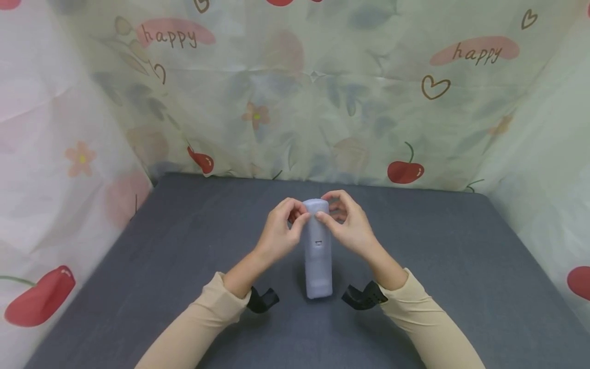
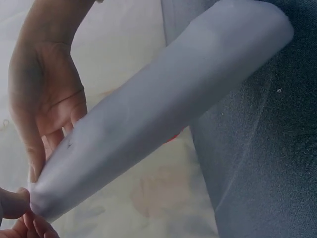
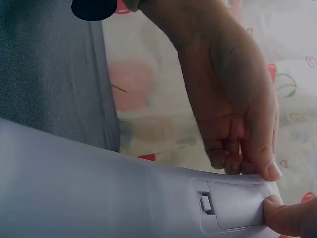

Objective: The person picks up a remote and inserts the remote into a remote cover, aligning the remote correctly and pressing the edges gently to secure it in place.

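Note:
Between my hands stands a long pale grey plastic case [image 1: 319, 261], its far end up and its lower end close over the table. In the right wrist view a battery cover [image 3: 237, 203] with a small latch [image 3: 205, 203] sits near the upper end. My left hand [image 1: 282, 224] pinches the case's upper left edge with thumb and fingertips. My right hand [image 1: 351, 224] grips the upper right side, its thumb [image 3: 287, 216] at the end of the cover. The right hand's other fingers are partly hidden behind the case.
A dark grey cloth-covered table [image 1: 184, 246] lies below. Printed curtains [image 1: 313, 102] with cherries and hearts enclose its back and sides. Black wrist mounts [image 1: 364, 295] hang under both cuffs.

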Tool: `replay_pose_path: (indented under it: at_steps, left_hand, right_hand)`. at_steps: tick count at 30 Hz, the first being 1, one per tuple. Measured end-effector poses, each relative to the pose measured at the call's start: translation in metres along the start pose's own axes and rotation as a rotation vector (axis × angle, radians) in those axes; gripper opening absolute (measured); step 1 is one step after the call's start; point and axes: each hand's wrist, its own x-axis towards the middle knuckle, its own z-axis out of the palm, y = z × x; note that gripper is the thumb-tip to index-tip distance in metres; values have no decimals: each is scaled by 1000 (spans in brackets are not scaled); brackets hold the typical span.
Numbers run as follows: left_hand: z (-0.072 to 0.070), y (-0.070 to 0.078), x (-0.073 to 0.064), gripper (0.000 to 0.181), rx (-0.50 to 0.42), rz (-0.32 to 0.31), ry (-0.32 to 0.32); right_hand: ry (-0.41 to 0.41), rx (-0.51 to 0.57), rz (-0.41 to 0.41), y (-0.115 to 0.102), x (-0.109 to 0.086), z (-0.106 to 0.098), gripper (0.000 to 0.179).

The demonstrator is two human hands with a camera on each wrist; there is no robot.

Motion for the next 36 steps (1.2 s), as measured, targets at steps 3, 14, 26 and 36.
replay_pose_path:
  at_steps: [3, 14, 26, 36]
  left_hand:
    - [0, -2, 3, 5, -19, -39, 22]
    - [-6, -8, 6, 32, -217, -322, -80]
    - [-3, -11, 6, 34, -303, -404, -197]
    - [-3, -9, 7, 34, -323, -411, -198]
  right_hand:
    - [4, 8, 18, 1, 0, 0, 35]
    - [21, 98, 73, 4, -1, -3, 38]
    - [-86, 196, 173, 5, -1, -7, 44]
    - [-64, 248, 171, 4, 0, -8, 39]
